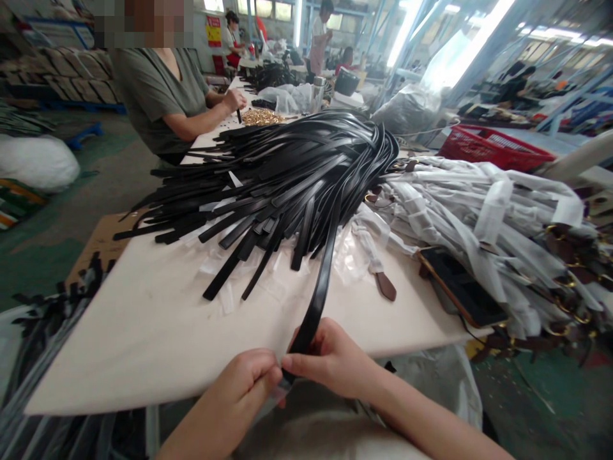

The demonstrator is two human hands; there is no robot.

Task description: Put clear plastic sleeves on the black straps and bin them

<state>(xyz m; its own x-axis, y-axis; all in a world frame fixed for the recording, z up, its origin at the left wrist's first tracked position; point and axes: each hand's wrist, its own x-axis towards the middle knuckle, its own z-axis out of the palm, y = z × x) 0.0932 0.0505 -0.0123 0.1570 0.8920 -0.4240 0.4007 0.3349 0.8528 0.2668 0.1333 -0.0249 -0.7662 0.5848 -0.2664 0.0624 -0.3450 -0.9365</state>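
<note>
Gripping one long, flat, glossy black strap [322,285] near its lower end with the right hand [332,358], thumb laid across the upper face, fingers bent around behind, at the near edge of a smooth, cream-coloured worktable [143,319]. Meeting the strap's tip with the left hand [246,378], fingers curled closed, thumb pressed down against them (impossible to tell what, if anything, between the fingertips). Running up from the grip into a broad heap of loose, matching black straps [297,166], fanned over the table with many cut ends toward the near left. Lying to the right: a tangle of straps in white, translucent wrapping [495,198], with a dark-screened phone in an orange-brown case [462,287] close by. Visible farther along the left side, a co-worker in a grey-green, short-sleeved top [153,96], near a pile of small gold-coloured pieces [261,117]. For neat handling, best to hold the strap flat and untwisted, close to the tip, leaving just enough bare for a square meeting with the left fingertips. Worth keeping slack up to the heap, to avoid dragging neighbouring lengths loose; worth pinching firmly yet gently, without creasing or nail-marking the shiny, probably easily scuffed face.
</note>
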